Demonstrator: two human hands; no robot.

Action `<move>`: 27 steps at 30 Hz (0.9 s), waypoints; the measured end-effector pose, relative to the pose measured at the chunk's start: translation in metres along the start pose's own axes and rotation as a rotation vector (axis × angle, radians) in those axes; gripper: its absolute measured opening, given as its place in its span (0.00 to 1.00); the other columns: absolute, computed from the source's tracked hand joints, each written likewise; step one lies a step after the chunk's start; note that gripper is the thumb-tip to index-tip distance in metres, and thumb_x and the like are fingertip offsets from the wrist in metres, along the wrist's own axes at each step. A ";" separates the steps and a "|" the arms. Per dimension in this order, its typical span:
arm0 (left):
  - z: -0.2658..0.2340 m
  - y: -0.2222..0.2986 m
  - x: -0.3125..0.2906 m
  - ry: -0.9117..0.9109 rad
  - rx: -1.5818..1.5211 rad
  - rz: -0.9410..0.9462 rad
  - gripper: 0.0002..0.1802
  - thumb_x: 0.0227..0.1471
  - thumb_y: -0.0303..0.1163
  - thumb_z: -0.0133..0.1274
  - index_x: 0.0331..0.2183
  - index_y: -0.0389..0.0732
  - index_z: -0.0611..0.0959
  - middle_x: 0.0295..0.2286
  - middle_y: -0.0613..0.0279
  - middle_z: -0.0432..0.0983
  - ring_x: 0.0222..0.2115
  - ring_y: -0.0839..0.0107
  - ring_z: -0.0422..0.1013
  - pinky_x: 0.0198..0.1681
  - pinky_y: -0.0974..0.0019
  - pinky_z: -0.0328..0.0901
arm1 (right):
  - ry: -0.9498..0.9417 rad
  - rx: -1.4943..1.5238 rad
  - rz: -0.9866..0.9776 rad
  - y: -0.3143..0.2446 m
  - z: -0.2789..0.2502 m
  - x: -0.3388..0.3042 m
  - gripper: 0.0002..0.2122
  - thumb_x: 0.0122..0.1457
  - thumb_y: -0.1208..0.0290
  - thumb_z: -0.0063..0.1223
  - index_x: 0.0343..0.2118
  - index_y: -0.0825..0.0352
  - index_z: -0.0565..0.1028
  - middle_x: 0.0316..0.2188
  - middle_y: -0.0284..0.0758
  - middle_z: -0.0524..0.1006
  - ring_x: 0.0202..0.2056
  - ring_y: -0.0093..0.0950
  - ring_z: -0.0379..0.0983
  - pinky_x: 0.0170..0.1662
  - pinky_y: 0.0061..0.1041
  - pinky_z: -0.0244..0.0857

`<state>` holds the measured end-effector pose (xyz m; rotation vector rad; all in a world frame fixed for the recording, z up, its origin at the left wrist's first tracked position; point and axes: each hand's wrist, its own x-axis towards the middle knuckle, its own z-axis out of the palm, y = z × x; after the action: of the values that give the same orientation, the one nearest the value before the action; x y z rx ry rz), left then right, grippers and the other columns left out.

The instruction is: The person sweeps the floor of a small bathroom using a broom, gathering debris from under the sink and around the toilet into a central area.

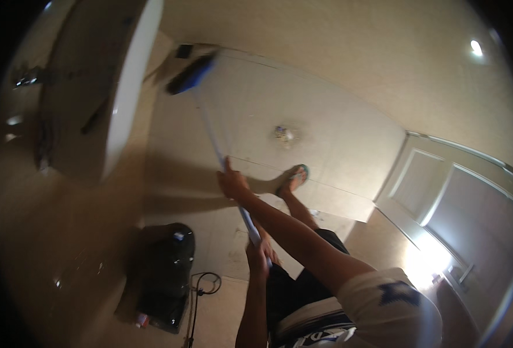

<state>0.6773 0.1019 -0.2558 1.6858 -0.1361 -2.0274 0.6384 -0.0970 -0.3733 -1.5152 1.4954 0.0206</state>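
Broom [191, 74] head blurred, hands [233, 184] hiding handle parts

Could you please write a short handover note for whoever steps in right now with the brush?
Right hand: gripping the brush handle partway up, arm stretched out.
Left hand: gripping the handle's near end, close to the body.
Brush head: blue, at the far edge of the tiled floor where it meets the wall.
Floor drain: mid-floor, right of the handle. One sandalled foot is planted just beyond the right hand.
Black bin bag stands at the lower left, below the white basin.
How much floor is scrubbed cannot be told.
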 end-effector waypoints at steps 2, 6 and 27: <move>0.023 -0.003 0.054 0.099 -0.204 0.061 0.21 0.52 0.41 0.44 0.44 0.37 0.67 0.35 0.50 0.67 0.42 0.65 0.65 0.42 0.60 0.62 | 0.004 0.092 0.187 0.000 0.003 -0.003 0.16 0.53 0.66 0.41 0.44 0.66 0.67 0.44 0.55 0.66 0.36 0.48 0.72 0.36 0.41 0.69; 0.065 -0.038 0.052 -0.206 0.527 0.280 0.22 0.53 0.43 0.44 0.43 0.36 0.69 0.35 0.58 0.70 0.36 0.66 0.68 0.39 0.67 0.63 | -0.123 -0.095 0.268 0.056 -0.025 -0.040 0.12 0.52 0.66 0.44 0.36 0.67 0.73 0.36 0.44 0.74 0.38 0.42 0.72 0.38 0.36 0.69; -0.044 0.029 -0.009 0.311 1.102 -0.180 0.23 0.46 0.43 0.48 0.38 0.34 0.73 0.37 0.49 0.71 0.38 0.58 0.69 0.42 0.61 0.62 | 0.068 -0.333 0.263 0.252 -0.045 -0.439 0.09 0.53 0.70 0.41 0.36 0.67 0.68 0.22 0.44 0.70 0.26 0.43 0.71 0.26 0.46 0.63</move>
<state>0.7284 0.0901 -0.2467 2.6874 -1.2032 -1.8622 0.3099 0.2642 -0.2328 -1.5770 1.8046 0.3939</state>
